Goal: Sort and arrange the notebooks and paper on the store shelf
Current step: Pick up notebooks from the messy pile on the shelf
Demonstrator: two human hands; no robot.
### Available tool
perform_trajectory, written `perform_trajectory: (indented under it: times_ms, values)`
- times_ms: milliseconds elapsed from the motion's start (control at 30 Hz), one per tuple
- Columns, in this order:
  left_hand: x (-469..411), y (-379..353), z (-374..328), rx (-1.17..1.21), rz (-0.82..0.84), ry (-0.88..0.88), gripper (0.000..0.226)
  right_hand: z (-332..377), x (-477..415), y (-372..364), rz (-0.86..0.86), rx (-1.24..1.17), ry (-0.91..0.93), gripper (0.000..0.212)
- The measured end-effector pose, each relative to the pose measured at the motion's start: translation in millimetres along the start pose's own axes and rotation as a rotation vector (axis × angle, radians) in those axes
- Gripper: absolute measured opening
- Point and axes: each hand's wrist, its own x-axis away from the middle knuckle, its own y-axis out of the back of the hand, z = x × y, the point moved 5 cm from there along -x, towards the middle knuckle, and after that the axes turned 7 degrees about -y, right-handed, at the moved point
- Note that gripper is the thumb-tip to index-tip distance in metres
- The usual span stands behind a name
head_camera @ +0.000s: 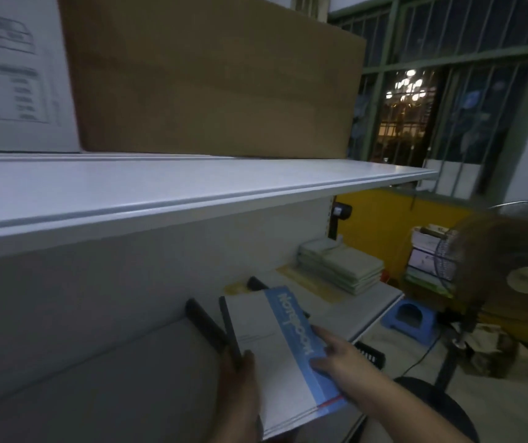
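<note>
A white notebook (pixel 275 350) with a blue spine strip printed "NOTEBOOK" lies on the lower shelf (pixel 121 372), leaning toward a dark divider (pixel 229 330). My left hand (pixel 240 388) grips its left edge, thumb over the cover. My right hand (pixel 339 356) lies on the blue strip at its right side, fingers fairly straight. Farther right on the same shelf sits a stack of pale green notebooks (pixel 342 266) on a yellowish sheet (pixel 307 284). A second dark divider (pixel 203 321) stands left of the first.
The upper white shelf (pixel 192 190) juts out overhead, carrying a big cardboard box (pixel 211 81). A standing fan (pixel 509 276), a blue stool (pixel 411 319) and stacked papers (pixel 429 254) stand to the right by a barred window.
</note>
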Motion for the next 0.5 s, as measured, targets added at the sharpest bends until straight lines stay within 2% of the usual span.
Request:
perform_trajectory:
  times_ms: [67, 133, 200, 300, 367, 433, 467, 500]
  values:
    - [-17.2, -24.8, 11.7, -0.018, 0.062, 0.039, 0.037, 7.1, -14.4, 23.7, -0.091, 0.08, 0.038, 0.059]
    - [-31.1, -50.6, 26.6, -0.032, 0.17, 0.07, 0.052, 11.1, -32.0, 48.9, -0.187, 0.1, 0.066, 0.052]
    - [-49.3, -72.0, 40.0, -0.05, 0.194, 0.061, 0.066, 20.0, -55.6, 71.9, -0.223, 0.139, 0.074, 0.048]
    - [-60.0, -106.6, 18.2, -0.201, 0.281, -0.004, 0.092, 41.7, -100.3, 100.3, -0.285, 0.343, 0.079, 0.047]
    - [-70.1, -130.2, 13.1, -0.356, 0.335, -0.042, 0.095, 52.5, -131.1, 107.7, -0.31, 0.477, 0.086, 0.046]
    - [-81.2, -148.8, 9.7, -0.569, 0.282, -0.043, 0.113, 60.3, -158.9, 108.3, -0.275, 0.511, 0.129, 0.037]
    - [-86.9, -154.8, 11.2, -0.657, 0.242, -0.045, 0.119, 61.6, -173.7, 110.0, -0.252, 0.505, 0.147, 0.025]
    - [-93.6, -161.9, 13.3, -0.714, 0.199, -0.045, 0.12, 63.4, -187.1, 111.2, -0.246, 0.517, 0.166, 0.022]
